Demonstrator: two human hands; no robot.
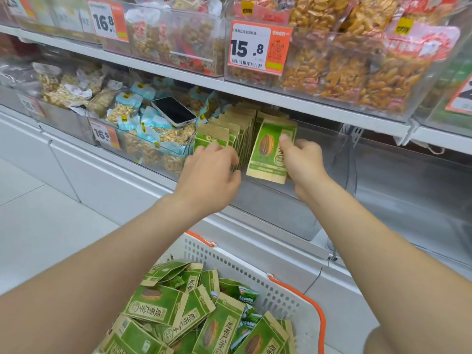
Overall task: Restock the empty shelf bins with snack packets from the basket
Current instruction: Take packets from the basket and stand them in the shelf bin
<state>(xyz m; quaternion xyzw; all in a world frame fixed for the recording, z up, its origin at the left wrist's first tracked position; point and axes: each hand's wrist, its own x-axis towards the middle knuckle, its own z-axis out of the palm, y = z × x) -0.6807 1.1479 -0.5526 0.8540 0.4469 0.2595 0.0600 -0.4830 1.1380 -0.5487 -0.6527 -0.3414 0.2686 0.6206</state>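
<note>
Two hands reach to one clear shelf bin (281,205) on the lower shelf, beyond the basket. Inside it, green snack packets stand on edge in two rows. The left row (231,126) is packed too tightly to count, and the right row (265,117) runs back behind a single front packet (268,154). The right hand (304,162) pinches that front packet at its upper right edge, thumb on the printed face and fingers curled behind, and the packet leans slightly. The left hand (212,175) lies on the near end of the left row with its fingers (204,150) bent over the packet tops; I cannot tell whether they grip or only rest. Nearest the camera is one white basket (255,274) with two orange handles (320,318). It holds a loose pile of packets (158,307), at least a dozen large green ones, plus a few small green-and-white sachets (246,293). One phone (173,111) lies face up on blue-topped packets in the bin to the left. Three price tags read 16.8 (107,21), 15.8 (258,47) and 16.5 (104,135).
</note>
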